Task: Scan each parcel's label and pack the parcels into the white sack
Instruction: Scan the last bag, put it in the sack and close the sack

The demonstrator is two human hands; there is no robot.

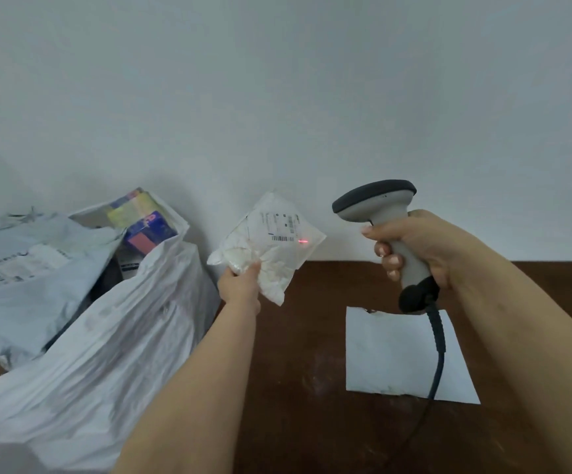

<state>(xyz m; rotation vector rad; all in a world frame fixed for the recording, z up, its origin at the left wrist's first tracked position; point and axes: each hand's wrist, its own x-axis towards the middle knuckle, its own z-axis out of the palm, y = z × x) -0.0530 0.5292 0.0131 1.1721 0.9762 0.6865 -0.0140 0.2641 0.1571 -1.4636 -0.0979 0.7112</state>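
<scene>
Fingers (388, 260) of right hand (414, 248) wrapped tight round grip of barcode scanner (378, 208), index finger up at trigger, scanner head aimed left. Fingers (255, 266) of left hand (240, 285) pinching lower corner of small white parcel (270, 244), held up in the air against the wall, label (282, 227) facing the scanner. Red scan line (303, 241) falling just right of the lower barcode, on bare wrapping at the label's edge, not across the bars.

Step in hand: scanning this parcel, read probably not yet made.

White sack (106, 336) standing open at left, just beside left forearm, mouth up, coloured boxes (147, 224) showing inside. Grey mailer bags (21, 268) heaped further left, whether in or behind the sack not clear. White sheet (397, 354) flat on brown tabletop (294, 371) under scanner cable (436, 354).

Next move, as judged: shift beam a little left, or slide parcel a little right, so the line crosses the full barcode; hold steady till it reads. Then carry parcel left and drop into sack mouth. Parcel soft and crumpled, so label may need flattening for a clean read. Cable hanging slack, apt to drag the sheet if the scanner swings.
</scene>
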